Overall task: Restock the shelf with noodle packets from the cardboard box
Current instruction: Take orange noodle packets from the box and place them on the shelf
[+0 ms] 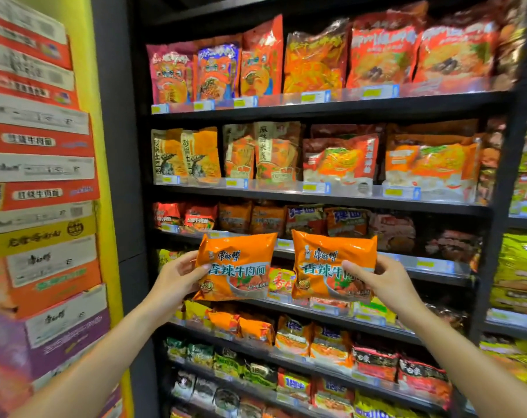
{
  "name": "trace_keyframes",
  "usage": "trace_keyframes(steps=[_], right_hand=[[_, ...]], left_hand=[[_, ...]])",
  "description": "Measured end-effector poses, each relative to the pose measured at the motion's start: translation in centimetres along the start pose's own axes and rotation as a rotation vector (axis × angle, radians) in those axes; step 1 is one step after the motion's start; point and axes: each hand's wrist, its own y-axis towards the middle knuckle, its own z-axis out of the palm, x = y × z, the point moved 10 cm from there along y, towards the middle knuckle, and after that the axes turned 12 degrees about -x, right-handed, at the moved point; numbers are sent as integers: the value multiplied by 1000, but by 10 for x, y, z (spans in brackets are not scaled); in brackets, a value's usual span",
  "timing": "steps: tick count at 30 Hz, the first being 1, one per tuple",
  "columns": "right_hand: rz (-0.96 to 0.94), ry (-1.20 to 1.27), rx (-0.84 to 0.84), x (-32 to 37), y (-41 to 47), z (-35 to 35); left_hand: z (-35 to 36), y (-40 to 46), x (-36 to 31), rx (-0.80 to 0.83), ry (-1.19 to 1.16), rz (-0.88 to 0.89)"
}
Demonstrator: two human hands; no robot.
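Before the noodle shelf (316, 203), left hand (177, 279) and right hand (385, 282) are each gripping an orange noodle packet (238, 267), (325, 267), neither shelved yet; box unseen, placement remaining.

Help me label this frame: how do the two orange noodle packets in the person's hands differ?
The left orange packet is gripped at its left edge by the left hand; the right orange packet is gripped at its right side by the right hand. The left packet's printed name shows whole; the right hand's thumb covers the end of the right packet's. Both share the same design, face the camera and are raised before the shelves.
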Motion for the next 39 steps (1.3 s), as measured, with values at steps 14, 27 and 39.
trace_keyframes(steps=[14,27,39], right_hand=[[38,-13,0,-15,53,131],[-33,-11,-70,-68,193,219],[16,-5,-154,-104,254,273]], left_hand=[[-80,120,70,-54,-11,-29],[-45,303,111,-29,59,34],[-10,442,160,182,4,-6]])
